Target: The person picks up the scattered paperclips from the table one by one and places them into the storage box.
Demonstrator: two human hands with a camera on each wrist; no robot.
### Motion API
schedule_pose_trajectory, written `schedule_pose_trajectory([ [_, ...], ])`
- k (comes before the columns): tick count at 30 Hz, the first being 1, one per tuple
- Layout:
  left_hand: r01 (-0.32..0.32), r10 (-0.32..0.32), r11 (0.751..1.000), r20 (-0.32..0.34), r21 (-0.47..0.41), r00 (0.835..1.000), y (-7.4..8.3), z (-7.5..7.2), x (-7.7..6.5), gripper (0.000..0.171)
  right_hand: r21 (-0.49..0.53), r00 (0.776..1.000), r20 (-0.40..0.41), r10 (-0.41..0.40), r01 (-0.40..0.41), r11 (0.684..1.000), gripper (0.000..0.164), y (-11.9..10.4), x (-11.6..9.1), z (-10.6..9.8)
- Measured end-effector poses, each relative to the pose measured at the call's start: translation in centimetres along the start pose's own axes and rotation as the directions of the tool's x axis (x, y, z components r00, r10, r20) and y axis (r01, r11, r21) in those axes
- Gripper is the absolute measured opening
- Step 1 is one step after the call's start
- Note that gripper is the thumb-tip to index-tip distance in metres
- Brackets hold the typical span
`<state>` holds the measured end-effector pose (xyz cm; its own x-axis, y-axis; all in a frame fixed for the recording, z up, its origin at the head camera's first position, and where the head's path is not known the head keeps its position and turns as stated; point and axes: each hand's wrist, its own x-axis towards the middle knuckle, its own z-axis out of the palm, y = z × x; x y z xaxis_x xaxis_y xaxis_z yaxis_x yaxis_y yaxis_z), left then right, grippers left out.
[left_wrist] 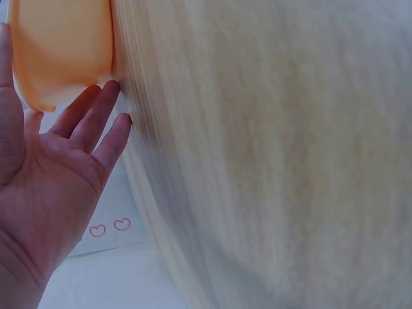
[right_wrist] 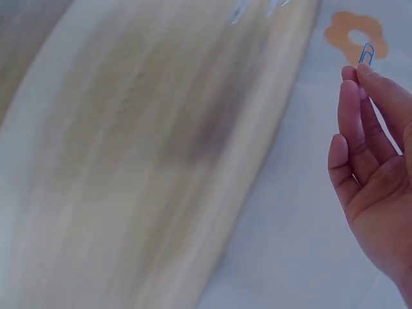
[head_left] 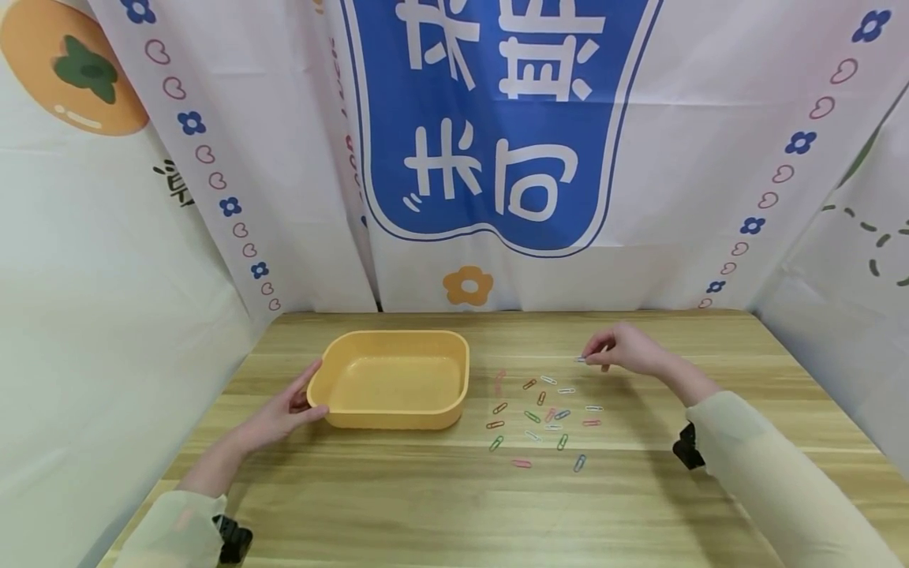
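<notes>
A yellow plastic basin stands left of centre on the wooden table. My left hand rests against its left end, the thumb at the near corner; in the left wrist view the fingers of the left hand lie fairly straight against the basin's wall. Between thumb and forefinger my right hand pinches a blue paper clip, raised above the table at the right of the scattered clips. Several loose paper clips, among them a green clip and a red clip, lie between basin and right hand.
The wooden table ends at a white printed cloth hanging behind it, and cloth also hangs at both sides. Two clips, a blue clip and a pink clip, lie nearest the front of the scatter.
</notes>
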<state>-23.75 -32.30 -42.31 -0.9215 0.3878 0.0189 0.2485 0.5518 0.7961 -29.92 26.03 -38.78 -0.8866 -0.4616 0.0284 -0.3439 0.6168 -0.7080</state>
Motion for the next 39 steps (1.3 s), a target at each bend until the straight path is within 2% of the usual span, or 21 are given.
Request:
schedule_pose_trajectory([
  [10,-0.01,0.01,1.0,-0.004,-0.002,1.0,-0.1,0.0,0.0,0.083,0.0,0.998,0.027,-0.059,0.059,0.998,0.011,-4.2,1.2,0.6],
  [20,0.015,-0.015,1.0,-0.008,0.012,1.0,0.3,0.0,0.0,0.084,0.023,0.995,0.042,-0.091,0.09,0.996,0.008,-7.3,3.5,1.7],
  [31,0.005,-0.005,1.0,0.004,-0.015,1.0,0.0,0.1,0.0,0.085,0.052,0.996,0.049,-0.072,0.07,0.996,0.012,-10.6,7.6,4.0],
  [39,0.003,-0.003,1.0,-0.003,-0.026,1.0,0.0,0.0,-0.1,0.085,0.045,0.982,0.056,-0.182,0.179,0.983,0.009,-13.1,10.6,6.8],
])
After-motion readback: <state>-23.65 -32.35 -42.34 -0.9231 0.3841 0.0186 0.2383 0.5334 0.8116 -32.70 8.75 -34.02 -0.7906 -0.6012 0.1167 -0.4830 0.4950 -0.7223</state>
